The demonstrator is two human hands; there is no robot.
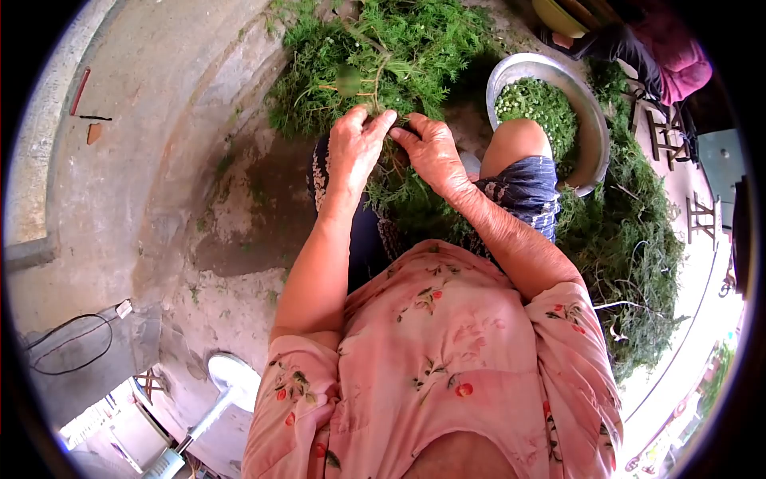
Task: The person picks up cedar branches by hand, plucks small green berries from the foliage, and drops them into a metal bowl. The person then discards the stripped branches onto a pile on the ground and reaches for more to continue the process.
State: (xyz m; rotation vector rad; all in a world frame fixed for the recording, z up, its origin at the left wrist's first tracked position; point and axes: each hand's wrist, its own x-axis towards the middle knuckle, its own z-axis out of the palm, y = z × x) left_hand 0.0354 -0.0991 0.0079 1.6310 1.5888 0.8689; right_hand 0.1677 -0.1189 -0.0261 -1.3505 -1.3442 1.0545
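Note:
My left hand [355, 148] and my right hand [431, 148] meet over my lap, both pinching a bunch of feathery green stalks [383, 88] that hangs from a big heap of the same greens [375, 40] in front of me. Fingertips of the two hands nearly touch on the stems. More cut greens lie across my lap between my knees. To the right of my right knee stands a metal basin [594, 132] filled with picked green pieces [538, 108].
A long pile of greens [630, 239] runs down my right side. Another person in pink [678, 56] sits at the far top right beside low wooden stools [702, 215]. Bare concrete floor [144, 176] lies to my left, with a cable [72, 343] and a fan [227, 379].

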